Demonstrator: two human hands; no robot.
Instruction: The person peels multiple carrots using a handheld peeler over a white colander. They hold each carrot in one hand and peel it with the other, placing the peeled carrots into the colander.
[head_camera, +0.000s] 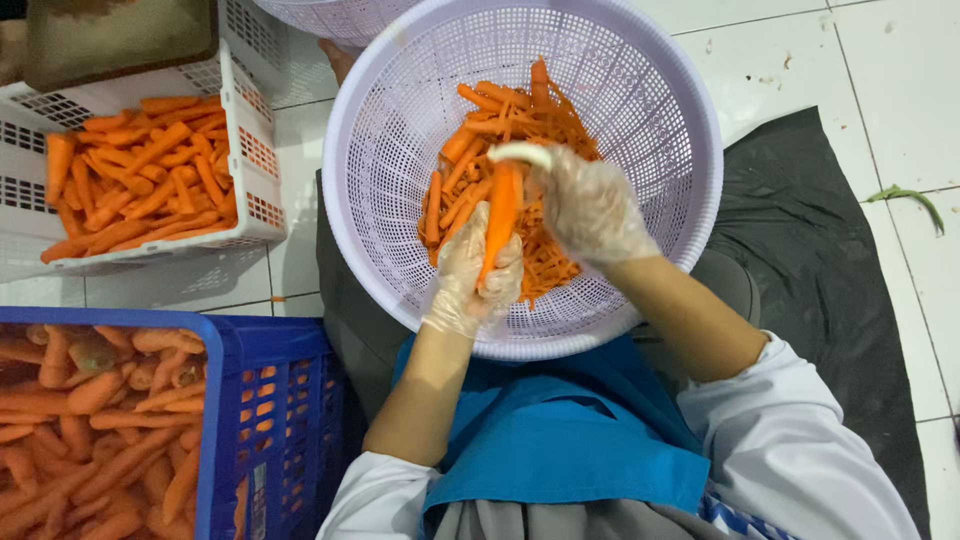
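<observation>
Carrot (500, 215) gripped in left fingers (462, 262), peeler (520, 152) above

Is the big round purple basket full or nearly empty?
Nearly empty: the round basket holds only a small pile of carrot peelings, its holed walls mostly bare.

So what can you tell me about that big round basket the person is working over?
The round basket looks like pale lilac plastic, its wall pierced all over with small slots under a smooth rolled rim. It sits tilted on the person's lap, above a blue apron. Orange carrot peelings are heaped inside. Over it, the gloved left hand holds a carrot, and the gloved right hand holds a white peeler against it. Another pale basket's rim lies behind.
</observation>
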